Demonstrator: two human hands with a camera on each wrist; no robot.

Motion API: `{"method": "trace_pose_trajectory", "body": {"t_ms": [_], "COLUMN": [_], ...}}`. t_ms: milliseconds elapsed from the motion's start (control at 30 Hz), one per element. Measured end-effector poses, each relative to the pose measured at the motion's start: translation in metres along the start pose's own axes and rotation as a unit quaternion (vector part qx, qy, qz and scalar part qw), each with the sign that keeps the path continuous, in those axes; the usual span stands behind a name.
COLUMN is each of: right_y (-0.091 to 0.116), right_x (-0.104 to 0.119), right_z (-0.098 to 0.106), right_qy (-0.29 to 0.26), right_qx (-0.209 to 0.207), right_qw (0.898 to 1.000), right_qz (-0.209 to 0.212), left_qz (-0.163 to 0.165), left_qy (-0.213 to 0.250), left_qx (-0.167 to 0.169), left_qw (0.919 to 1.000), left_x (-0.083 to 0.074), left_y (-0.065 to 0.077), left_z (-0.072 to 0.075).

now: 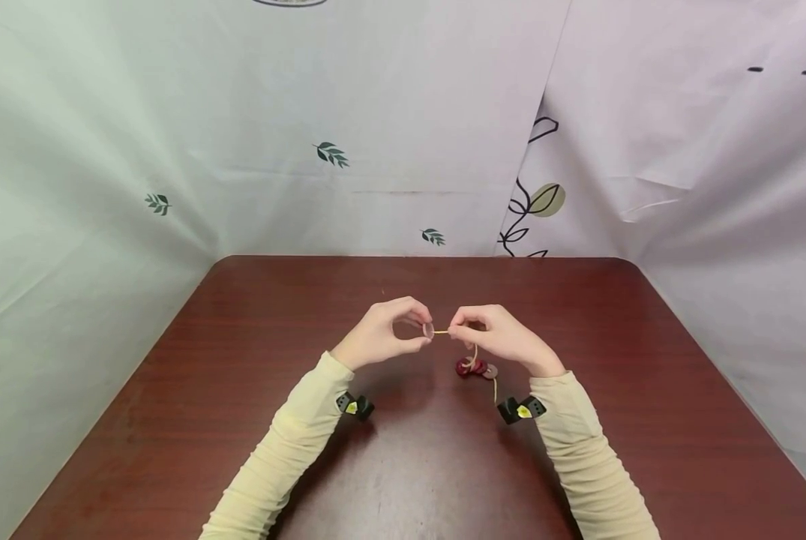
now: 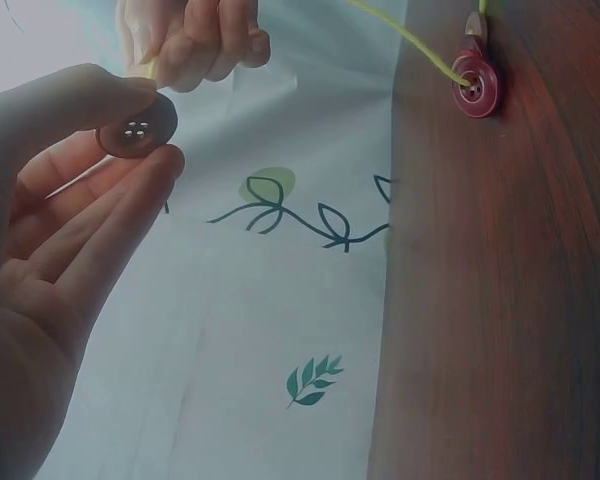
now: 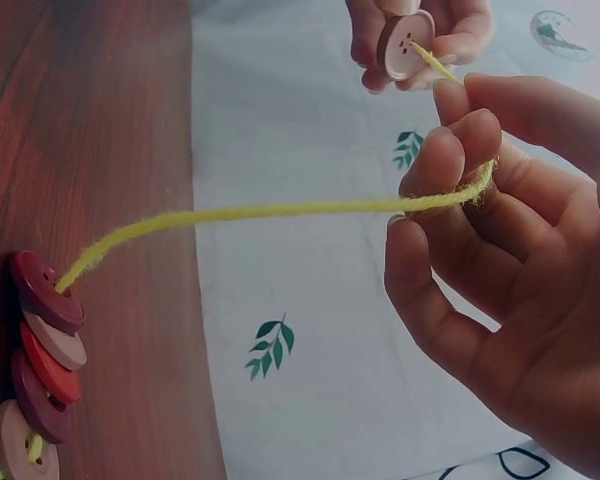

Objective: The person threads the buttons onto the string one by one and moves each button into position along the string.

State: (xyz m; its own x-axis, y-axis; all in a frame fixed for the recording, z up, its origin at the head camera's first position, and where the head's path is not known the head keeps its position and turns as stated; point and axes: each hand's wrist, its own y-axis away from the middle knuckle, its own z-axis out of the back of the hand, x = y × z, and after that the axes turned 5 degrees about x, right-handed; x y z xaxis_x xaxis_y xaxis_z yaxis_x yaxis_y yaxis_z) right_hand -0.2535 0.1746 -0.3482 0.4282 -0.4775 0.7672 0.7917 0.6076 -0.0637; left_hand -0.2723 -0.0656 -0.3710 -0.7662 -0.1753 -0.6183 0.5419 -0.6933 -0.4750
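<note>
My left hand (image 1: 385,330) pinches a round four-holed button (image 3: 405,46) at its rim between thumb and fingers, above the table. It looks pale pink in the right wrist view and dark in the left wrist view. My right hand (image 1: 504,334) pinches yellow yarn (image 3: 280,210) near its end, and the yarn tip meets a hole in that button's face. From the right fingers the yarn hangs down to several strung buttons (image 3: 48,365), red, maroon and pale pink, lying on the table. The top one is a maroon button (image 2: 477,88).
The dark reddish-brown table (image 1: 241,420) stretches out under both arms. Behind it hangs a pale cloth (image 1: 389,112) with leaf prints, also along both sides. Each sleeve carries a small black wrist camera (image 1: 520,409). A tail of yarn trails from the strung buttons toward me.
</note>
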Motion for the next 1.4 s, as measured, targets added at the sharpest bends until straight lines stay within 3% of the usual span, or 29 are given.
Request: {"method": "trace_pose_trajectory", "body": {"t_ms": [1400], "right_y": [-0.0075], "right_x": [0.0000], "right_z": [-0.0101], "right_qy": [0.004], "right_qx": [0.018], "right_qw": [1.000], "right_qz": [0.005], "left_qz": [0.004], "left_qy": [-0.038], "left_qx": [0.022], "left_qw": [0.9990], "left_x": [-0.0056], "left_y": [-0.0023], "left_z": [-0.0049]}}
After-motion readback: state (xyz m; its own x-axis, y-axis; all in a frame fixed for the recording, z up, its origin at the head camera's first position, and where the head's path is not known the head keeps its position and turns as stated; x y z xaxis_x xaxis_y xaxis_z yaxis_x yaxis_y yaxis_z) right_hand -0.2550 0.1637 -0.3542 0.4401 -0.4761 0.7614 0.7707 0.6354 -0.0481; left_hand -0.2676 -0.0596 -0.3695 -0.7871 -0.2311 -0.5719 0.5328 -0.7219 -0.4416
